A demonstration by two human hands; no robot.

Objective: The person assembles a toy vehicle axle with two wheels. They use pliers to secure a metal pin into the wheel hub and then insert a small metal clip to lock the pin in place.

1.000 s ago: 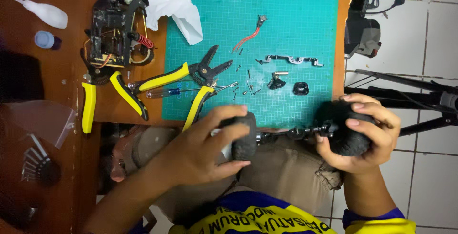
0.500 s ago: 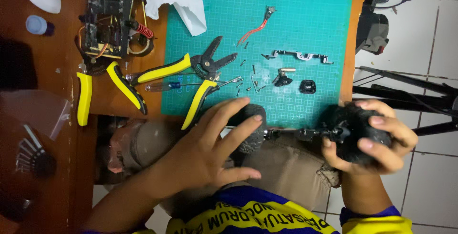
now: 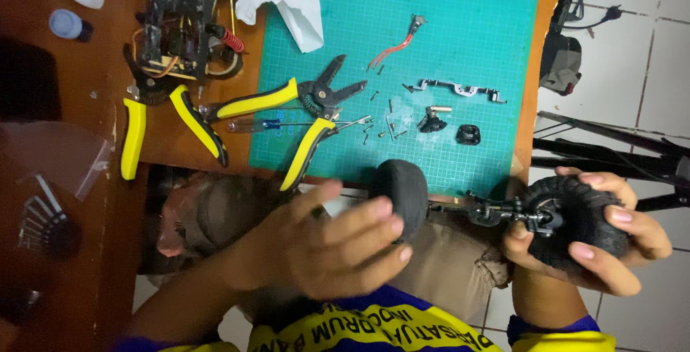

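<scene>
I hold a small model-car axle with a black rubber tyre at each end, low over my lap at the table's near edge. My right hand wraps around the right tyre. My left hand is blurred, its fingers spread, its fingertips just at the left tyre without closing round it.
A teal cutting mat carries yellow-handled wire strippers, a screwdriver, loose screws and small metal parts. To the left lie yellow pliers, a model-car chassis and white tissue. Tripod legs cross the tiled floor on the right.
My left hand has let go of the left tyre and slid down and to the left, fingers spreading. The axle and my right hand have shifted right.
</scene>
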